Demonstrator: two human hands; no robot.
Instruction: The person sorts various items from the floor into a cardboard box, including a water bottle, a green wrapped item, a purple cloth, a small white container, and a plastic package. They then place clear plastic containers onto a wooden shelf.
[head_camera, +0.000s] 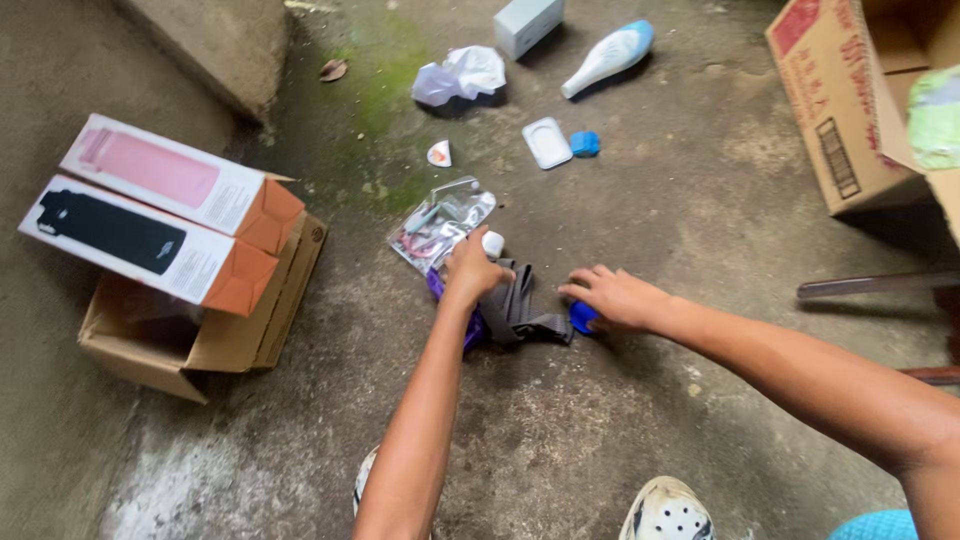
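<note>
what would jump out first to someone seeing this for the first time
Two bare arms reach to mid-floor: the left hand rests on a grey strap, the right hand covers a small blue cap. At the left, a pink box and a black-printed box lie on an open carton.

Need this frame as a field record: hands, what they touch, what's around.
left hand: on grey strap, by a clear plastic pouch
right hand: covering a small blue object
far floor: white bottle lying down, blue cap, white lid, crumpled wrapper
left side: two long boxes on an open carton
surface: concrete floor
</note>
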